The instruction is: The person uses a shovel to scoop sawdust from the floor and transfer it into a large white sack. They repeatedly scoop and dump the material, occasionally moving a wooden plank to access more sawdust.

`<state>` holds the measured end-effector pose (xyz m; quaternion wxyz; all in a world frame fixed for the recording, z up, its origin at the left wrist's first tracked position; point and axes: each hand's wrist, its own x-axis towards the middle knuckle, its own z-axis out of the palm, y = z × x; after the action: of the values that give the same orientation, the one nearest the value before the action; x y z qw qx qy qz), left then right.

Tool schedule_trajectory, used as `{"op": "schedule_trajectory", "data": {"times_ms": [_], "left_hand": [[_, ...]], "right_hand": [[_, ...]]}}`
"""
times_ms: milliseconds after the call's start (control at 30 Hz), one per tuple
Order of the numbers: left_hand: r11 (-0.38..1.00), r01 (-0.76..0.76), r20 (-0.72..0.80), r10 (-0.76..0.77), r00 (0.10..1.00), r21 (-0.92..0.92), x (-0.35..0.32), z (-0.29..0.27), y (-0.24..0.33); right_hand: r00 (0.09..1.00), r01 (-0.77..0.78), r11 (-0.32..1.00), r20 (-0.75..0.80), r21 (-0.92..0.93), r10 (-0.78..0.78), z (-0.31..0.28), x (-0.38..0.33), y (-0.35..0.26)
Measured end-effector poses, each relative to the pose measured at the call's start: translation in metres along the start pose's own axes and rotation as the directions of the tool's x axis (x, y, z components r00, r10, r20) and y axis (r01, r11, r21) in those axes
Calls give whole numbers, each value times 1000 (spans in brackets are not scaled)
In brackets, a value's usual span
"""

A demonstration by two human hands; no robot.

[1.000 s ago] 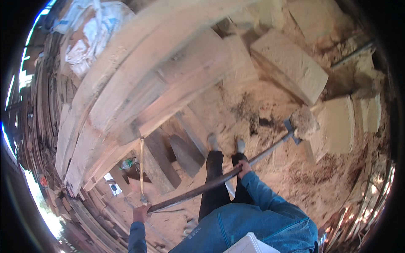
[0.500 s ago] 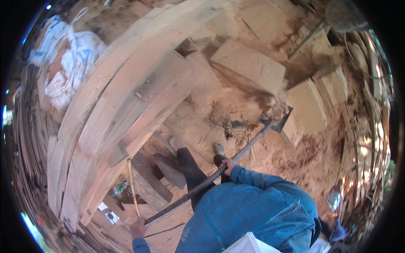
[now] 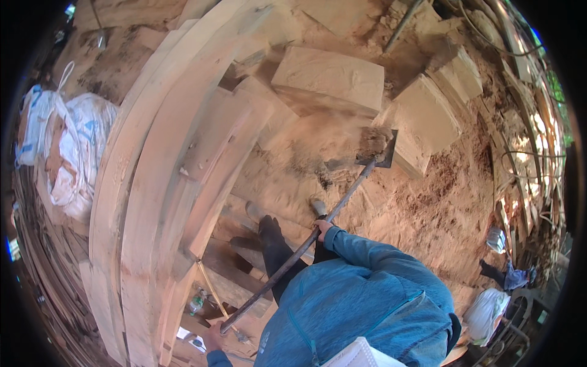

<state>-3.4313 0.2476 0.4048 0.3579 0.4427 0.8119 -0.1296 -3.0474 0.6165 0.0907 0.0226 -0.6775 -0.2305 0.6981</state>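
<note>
A long-handled shovel (image 3: pixel 286 266) runs diagonally from lower left to upper right across my front. My left hand (image 3: pixel 214 336) is closed round the lower-left end of its shaft. Farther up the shaft, my right hand (image 3: pixel 323 229) grips it in front of my blue-sleeved arm. The flat dark blade (image 3: pixel 386 150) carries a heap of brown sawdust (image 3: pixel 372 143), held between two large squared timber blocks. A thin yellowish stick (image 3: pixel 211 290) slants beside my left hand, leaning by the stacked beams.
Long thick beams (image 3: pixel 150 183) lie stacked to the left. One timber block (image 3: pixel 330 79) stands ahead, another (image 3: pixel 428 119) to the right. White sacks (image 3: pixel 82 147) sit far left. Loose sawdust covers the ground (image 3: pixel 422 208). A green bottle (image 3: pixel 197 303) lies near the left hand.
The view has turned, shifting the surroundings. Both hands keep their hold on the shovel, and its blade still carries sawdust near the blocks.
</note>
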Motion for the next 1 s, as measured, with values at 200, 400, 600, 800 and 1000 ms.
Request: {"op": "schedule_trajectory", "data": {"times_ms": [200, 400, 600, 800, 1000], "left_hand": [[996, -62, 87, 68, 994, -64, 36, -38, 63], [955, -185, 30, 197, 980, -230, 75, -33, 174], [871, -245, 64, 299, 952, -426, 125, -24, 329], [755, 79, 394, 247, 885, -650, 160, -25, 474], [701, 130, 506, 360, 784, -701, 153, -17, 474]], "right_hand": [[946, -55, 998, -319, 40, 65, -27, 10, -41], [836, 187, 922, -548, 339, 32, -115, 18, -120], [625, 581, 810, -682, 81, -380, -227, 39, -234], [724, 261, 956, -627, -134, -286, -300, 80, -302], [819, 225, 952, -489, -208, -301, -283, 70, -292]]}}
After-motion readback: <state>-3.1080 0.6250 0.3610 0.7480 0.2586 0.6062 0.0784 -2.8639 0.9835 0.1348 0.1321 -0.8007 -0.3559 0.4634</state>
